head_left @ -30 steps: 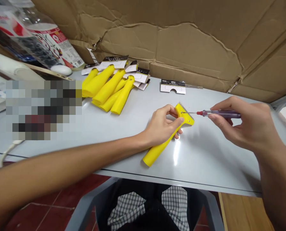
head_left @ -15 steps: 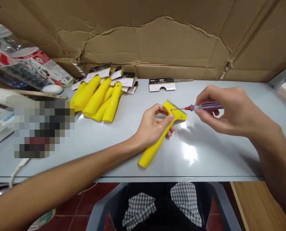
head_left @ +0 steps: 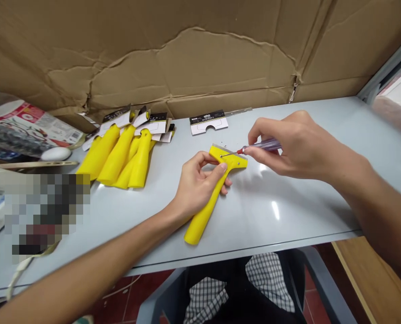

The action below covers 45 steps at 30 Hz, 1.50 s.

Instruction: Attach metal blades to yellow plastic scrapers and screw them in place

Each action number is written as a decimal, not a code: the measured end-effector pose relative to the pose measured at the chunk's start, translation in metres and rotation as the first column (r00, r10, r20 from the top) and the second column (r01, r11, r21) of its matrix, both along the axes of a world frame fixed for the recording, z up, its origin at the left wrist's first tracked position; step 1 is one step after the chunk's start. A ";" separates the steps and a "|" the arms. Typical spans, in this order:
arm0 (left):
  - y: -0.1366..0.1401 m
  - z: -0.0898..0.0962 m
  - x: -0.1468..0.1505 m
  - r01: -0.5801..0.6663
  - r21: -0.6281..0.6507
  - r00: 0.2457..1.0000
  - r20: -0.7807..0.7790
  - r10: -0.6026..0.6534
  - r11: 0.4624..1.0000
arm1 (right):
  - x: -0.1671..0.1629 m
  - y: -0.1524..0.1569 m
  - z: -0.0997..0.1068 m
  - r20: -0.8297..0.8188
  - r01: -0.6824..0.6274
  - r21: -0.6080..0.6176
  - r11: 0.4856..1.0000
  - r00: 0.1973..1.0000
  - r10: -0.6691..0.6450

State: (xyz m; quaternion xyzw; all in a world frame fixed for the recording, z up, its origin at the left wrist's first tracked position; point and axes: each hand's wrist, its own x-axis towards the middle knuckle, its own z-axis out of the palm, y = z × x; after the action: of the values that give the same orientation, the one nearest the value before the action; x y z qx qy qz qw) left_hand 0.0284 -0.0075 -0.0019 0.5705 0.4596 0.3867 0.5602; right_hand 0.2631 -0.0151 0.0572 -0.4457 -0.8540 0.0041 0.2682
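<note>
My left hand [head_left: 200, 182] is closed around the neck of a yellow scraper [head_left: 205, 216], thumb on top just below its flared head. The scraper lies at a slant over the table, handle end towards me, with a thin blade edge along the head and two small screws in it. My right hand [head_left: 288, 144] pinches a screwdriver [head_left: 263, 145] with a clear purplish handle and a red collar. Its thin shaft crosses the scraper's head, and the tip meets the left screw [head_left: 221, 156]. A few tiny specks [head_left: 225, 145] lie just beyond the head.
Several yellow scrapers [head_left: 140, 162] with black-and-white card sleeves are piled at left. A single card sleeve [head_left: 209, 122] with a thin strip lies behind my hands. Plastic bottles [head_left: 35, 121] and a white oval object [head_left: 56, 154] stand far left. Cardboard [head_left: 220, 67] walls the back.
The view has turned, so everything sits further left. The screwdriver tip is still on the left screw, and both hands keep their hold.
</note>
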 end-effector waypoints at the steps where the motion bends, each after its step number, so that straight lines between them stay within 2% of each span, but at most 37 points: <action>1: 0.000 0.000 0.000 0.000 -0.002 1.000 0.004 0.000 1.000 | 0.000 0.000 0.000 -0.002 -0.012 -0.007 1.000 1.000 0.012; 5: -0.001 0.000 0.001 -0.006 -0.013 1.000 0.012 0.007 1.000 | 0.000 -0.001 0.001 -0.007 -0.063 -0.043 0.997 0.998 0.063; 10: -0.001 0.000 0.000 -0.002 -0.011 1.000 0.005 0.002 1.000 | 0.002 0.001 0.000 0.001 -0.043 -0.015 0.999 0.999 0.043; 15: 0.001 -0.002 0.000 0.000 -0.007 1.000 0.023 0.000 1.000 | 0.001 -0.001 0.001 0.007 -0.106 -0.050 0.993 0.994 0.106; 20: 0.001 -0.004 -0.001 0.008 -0.004 0.999 0.039 -0.008 1.000 | 0.002 -0.001 0.005 0.030 -0.076 -0.084 0.993 0.996 0.079; 26: 0.001 -0.004 -0.001 0.004 -0.008 0.999 0.048 -0.004 1.000 | 0.002 -0.003 0.007 0.034 -0.115 -0.125 0.985 0.992 0.120; 32: 0.001 -0.003 -0.002 0.009 -0.008 0.999 0.036 -0.009 1.000 | 0.001 -0.002 0.008 0.052 -0.032 -0.095 0.995 0.998 0.037; 38: 0.002 -0.004 0.000 0.015 -0.003 0.999 0.048 -0.014 1.000 | 0.000 -0.003 0.007 0.035 -0.090 -0.102 0.991 0.995 0.094; 45: 0.001 -0.003 -0.001 0.016 -0.005 0.999 0.035 -0.016 1.000 | -0.001 -0.002 0.007 0.079 -0.026 -0.091 0.996 0.996 0.033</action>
State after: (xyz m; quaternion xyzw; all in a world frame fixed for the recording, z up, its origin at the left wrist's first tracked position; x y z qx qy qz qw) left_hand 0.0269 -0.0063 -0.0049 0.5659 0.4460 0.3908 0.5728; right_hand 0.2619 -0.0168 0.0640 -0.4444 -0.8696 0.0284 0.2133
